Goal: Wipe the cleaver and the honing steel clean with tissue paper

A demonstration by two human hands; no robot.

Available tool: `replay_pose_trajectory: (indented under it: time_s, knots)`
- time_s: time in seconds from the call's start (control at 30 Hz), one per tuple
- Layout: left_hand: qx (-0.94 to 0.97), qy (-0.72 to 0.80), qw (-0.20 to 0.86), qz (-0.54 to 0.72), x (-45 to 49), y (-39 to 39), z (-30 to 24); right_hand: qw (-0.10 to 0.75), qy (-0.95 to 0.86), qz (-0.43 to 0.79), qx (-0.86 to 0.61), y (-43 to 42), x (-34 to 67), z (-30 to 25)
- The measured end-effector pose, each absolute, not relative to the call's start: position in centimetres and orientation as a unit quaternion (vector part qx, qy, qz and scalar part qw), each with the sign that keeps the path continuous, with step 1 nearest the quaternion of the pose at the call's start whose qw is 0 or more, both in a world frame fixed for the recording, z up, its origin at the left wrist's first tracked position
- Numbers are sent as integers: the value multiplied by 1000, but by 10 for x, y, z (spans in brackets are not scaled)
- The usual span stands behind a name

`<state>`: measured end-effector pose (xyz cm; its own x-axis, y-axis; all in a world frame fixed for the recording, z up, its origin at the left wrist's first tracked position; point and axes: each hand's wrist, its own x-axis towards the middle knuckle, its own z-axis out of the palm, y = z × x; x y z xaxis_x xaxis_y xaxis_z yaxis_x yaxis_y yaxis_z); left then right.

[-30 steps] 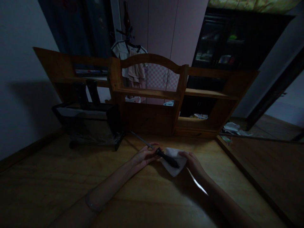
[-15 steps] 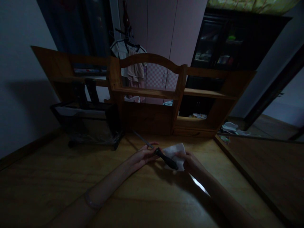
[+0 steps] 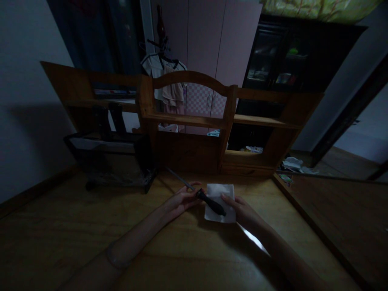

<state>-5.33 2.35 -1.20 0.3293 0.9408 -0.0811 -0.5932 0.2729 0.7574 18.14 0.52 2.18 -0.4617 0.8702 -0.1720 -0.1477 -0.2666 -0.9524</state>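
Observation:
In dim light, a long tool with a thin metal rod and a black handle [image 3: 211,203] lies slanted over the wooden desk. My left hand [image 3: 181,199] pinches the tool where rod meets handle. A white folded cloth [image 3: 220,197] lies under the handle. My right hand [image 3: 242,210] rests on the cloth's right edge, fingers pressed onto it beside the handle's end.
A wooden shelf unit [image 3: 194,121] stands at the back of the desk [image 3: 91,226]. A dark wire rack [image 3: 106,155] sits at the back left. Clothes hang beyond the shelf. The desk's right edge [image 3: 303,214] drops off to the floor.
The cloth was lifted and bunched around the handle half a second ago; now it lies flat and squared under the handle. My left hand and the tool have barely moved.

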Motion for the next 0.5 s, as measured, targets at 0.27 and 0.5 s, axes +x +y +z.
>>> replay_pose_trajectory:
  time_s: [0.27, 0.5]
  knots:
    - [246, 265, 759, 541, -56, 30, -19, 372, -437, 728, -374, 8, 183, 26]
    - [212, 231, 759, 571, -58, 34, -22, 382, -416, 730, -384, 20, 199, 22]
